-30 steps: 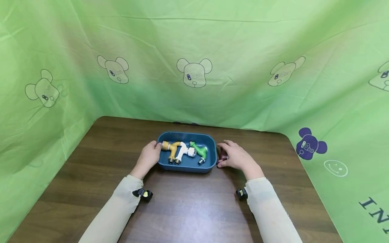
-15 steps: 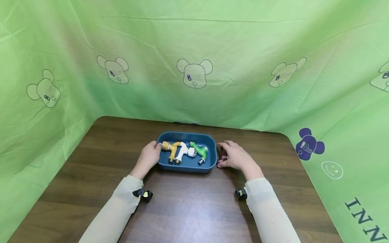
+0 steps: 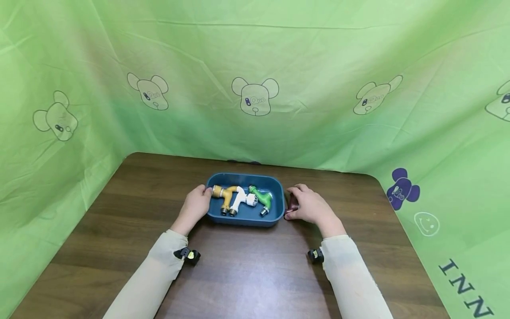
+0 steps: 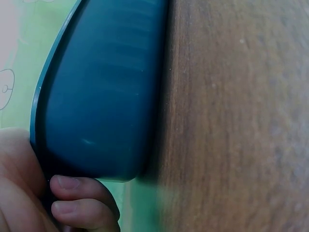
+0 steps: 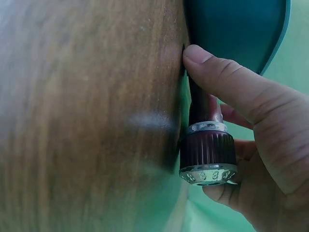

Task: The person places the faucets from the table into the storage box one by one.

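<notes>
A blue plastic basin stands on the table with three faucets in it: a yellow faucet, a white faucet and a green faucet. My left hand grips the basin's left rim, thumb over the edge and fingers curled under it outside in the left wrist view. Just beyond the basin's right end, my right hand holds a dark red faucet between thumb and fingers. The faucet's ribbed knob with a silver end faces the right wrist camera; its other end is hidden behind the thumb.
The brown wooden table has rounded far corners. A green cloth printed with bear heads hangs behind it and along both sides. Each wrist carries a small black camera.
Both hands, the basin and the faucets stay in place. Only the printed cloth at the right has shifted a little to the left.
</notes>
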A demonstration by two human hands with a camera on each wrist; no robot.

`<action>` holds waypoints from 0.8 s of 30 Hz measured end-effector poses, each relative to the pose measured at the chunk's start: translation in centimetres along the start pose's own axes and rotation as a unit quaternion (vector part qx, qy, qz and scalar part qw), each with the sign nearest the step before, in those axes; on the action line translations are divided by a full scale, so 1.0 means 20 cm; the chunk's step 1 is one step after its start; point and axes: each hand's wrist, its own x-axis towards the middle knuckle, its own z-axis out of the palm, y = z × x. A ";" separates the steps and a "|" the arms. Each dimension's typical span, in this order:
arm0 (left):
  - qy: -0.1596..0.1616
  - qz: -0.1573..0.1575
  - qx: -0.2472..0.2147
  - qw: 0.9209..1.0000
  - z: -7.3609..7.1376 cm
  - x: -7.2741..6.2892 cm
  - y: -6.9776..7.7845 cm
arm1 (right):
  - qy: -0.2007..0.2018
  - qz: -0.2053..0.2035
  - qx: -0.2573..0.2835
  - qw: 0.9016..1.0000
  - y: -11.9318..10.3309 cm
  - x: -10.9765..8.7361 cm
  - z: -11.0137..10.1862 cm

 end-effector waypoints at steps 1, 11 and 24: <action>0.000 -0.001 0.000 1.000 0.00 0.00 0.00 | -0.003 0.003 0.000 1.000 0.00 0.00 0.00; 0.000 -0.002 -0.002 1.000 0.00 0.00 0.00 | -0.007 0.027 0.000 1.000 -0.01 -0.02 -0.01; 0.005 0.000 0.003 1.000 0.00 0.00 0.00 | 0.006 0.024 0.009 1.000 -0.01 -0.04 -0.01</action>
